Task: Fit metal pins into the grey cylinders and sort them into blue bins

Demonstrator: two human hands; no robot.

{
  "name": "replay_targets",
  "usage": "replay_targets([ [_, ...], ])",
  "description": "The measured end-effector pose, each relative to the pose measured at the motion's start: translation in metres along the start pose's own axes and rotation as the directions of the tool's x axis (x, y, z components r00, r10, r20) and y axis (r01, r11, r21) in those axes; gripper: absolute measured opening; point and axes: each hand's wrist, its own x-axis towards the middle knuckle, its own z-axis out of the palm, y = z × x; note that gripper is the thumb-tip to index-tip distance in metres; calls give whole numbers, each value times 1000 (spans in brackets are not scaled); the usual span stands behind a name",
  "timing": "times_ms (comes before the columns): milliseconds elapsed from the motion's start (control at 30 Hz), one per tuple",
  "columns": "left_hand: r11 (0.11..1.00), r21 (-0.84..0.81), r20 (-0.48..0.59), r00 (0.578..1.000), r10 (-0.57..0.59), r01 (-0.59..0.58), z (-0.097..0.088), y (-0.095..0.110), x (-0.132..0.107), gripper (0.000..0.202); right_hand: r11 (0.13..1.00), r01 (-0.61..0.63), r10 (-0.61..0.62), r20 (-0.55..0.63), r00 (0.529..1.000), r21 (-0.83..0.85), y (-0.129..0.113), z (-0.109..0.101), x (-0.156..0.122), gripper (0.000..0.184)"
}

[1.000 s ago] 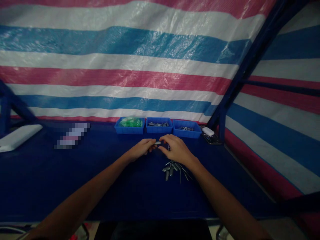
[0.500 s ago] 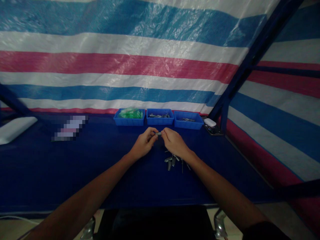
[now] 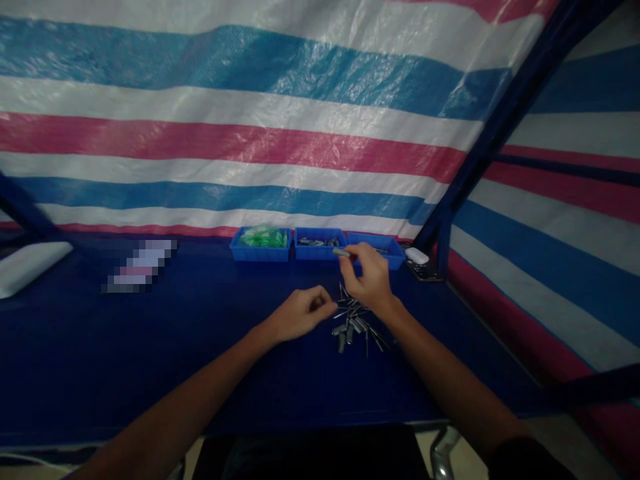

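Held up in front of the blue bins, my right hand (image 3: 367,273) pinches a small grey metal cylinder (image 3: 341,253) between thumb and fingertips. My left hand (image 3: 305,312) is lower and to the left, its thumb and forefinger closed at the edge of a pile of thin metal pins (image 3: 354,308). Whether a pin is between those fingertips is too small to tell. Short grey metal cylinders (image 3: 349,331) lie just below the pins on the dark blue table (image 3: 210,347).
Along the back stand three blue bins: one with green-and-clear plastic pieces (image 3: 263,237), a middle bin (image 3: 320,253) of metal parts, and a right bin (image 3: 399,261) partly behind my hand. A phone (image 3: 425,271) with a white case (image 3: 417,256) lies farther right. A white object (image 3: 33,267) rests far left.
My hands have parted. The right one has lifted away up and right with the metal cylinder; the left has come down to the pins. The view has tilted slightly up.
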Motion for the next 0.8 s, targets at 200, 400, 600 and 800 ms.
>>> replay_targets([
  [200,873,452,133,981,140,-185,-1,9,-7,18,969,-121,126,7,992,-215,30,8,43,26],
  [400,868,453,179,975,135,-203,-9,1,-8,17,974,-167,185,113,976,-155,43,15,3,25],
  [600,938,325,16,993,117,-116,-5,-5,-1,17,983,-165,139,266,954,79,23,11,-24,20],
  [800,989,128,-279,960,-31,69,-18,-16,6,33,989,48,-98,364,926,143,-4,12,-23,21],
])
